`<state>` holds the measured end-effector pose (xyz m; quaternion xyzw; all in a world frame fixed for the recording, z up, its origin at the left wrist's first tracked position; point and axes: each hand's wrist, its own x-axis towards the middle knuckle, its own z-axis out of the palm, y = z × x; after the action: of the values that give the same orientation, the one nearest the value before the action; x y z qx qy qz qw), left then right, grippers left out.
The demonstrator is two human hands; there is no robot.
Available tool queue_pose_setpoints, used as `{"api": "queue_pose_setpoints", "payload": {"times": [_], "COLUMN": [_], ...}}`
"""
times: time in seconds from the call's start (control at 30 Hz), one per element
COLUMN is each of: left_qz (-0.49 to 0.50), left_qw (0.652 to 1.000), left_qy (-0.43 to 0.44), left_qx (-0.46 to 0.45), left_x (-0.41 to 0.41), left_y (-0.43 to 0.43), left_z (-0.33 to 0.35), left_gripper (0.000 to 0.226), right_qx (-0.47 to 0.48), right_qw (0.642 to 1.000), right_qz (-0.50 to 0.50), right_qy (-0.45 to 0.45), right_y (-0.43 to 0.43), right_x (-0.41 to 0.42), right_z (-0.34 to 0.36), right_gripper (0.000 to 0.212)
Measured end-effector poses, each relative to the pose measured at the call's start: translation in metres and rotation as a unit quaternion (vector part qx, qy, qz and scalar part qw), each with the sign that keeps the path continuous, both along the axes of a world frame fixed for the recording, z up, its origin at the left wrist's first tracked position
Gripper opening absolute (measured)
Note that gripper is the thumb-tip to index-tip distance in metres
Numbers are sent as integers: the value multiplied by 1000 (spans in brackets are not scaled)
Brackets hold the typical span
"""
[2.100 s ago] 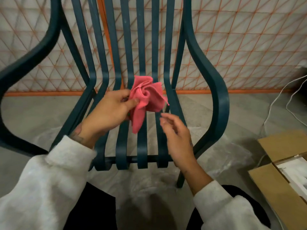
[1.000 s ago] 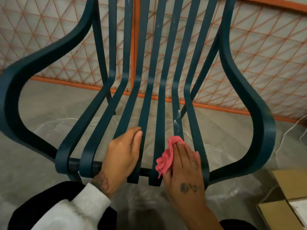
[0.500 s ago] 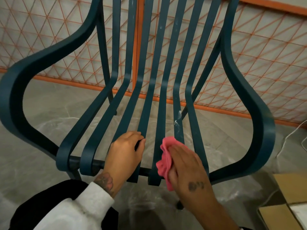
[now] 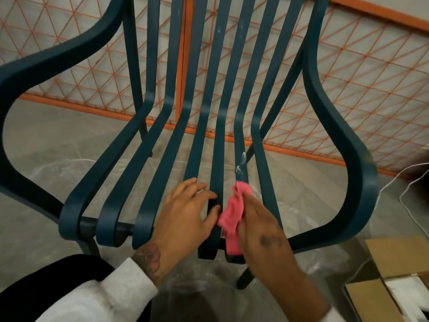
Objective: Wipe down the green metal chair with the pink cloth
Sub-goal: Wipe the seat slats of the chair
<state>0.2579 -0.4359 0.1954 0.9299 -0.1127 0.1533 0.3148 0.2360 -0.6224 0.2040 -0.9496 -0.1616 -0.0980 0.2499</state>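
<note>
Right hand [image 4: 262,231], fingers straight, pressed pink cloth [image 4: 232,217] onto green metal chair [image 4: 348,147] seat, near edge. Left hand [image 4: 188,217] gripped adjacent slat [image 4: 218,147].

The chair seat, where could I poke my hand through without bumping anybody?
Widest gaps: between the left armrest and the first slat, and between the last slat and the right armrest. Crowded at the front middle, where the left hand grips a middle slat and the right hand presses the pink cloth.
</note>
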Motion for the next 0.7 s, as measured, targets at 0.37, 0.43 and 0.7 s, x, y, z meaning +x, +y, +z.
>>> {"api": "queue_pose_setpoints", "payload": {"times": [0.37, 0.43, 0.7], "left_qz": [-31, -32, -48], "left_qw": [999, 999, 998], "left_qy": [20, 23, 40], "left_qx": [8, 5, 24], "left_x": [11, 11, 11], "left_y": [8, 9, 9], "left_z": [-4, -5, 6], "left_gripper": [48, 48, 46], "right_qx": [-123, -120, -95], "right_qw": [983, 986, 986], "right_qz": [-61, -51, -39], "right_qy": [119, 100, 129], "right_y": [10, 12, 17], "right_x": [70, 40, 63], "right_z": [2, 7, 11], "right_gripper": [68, 67, 77]}}
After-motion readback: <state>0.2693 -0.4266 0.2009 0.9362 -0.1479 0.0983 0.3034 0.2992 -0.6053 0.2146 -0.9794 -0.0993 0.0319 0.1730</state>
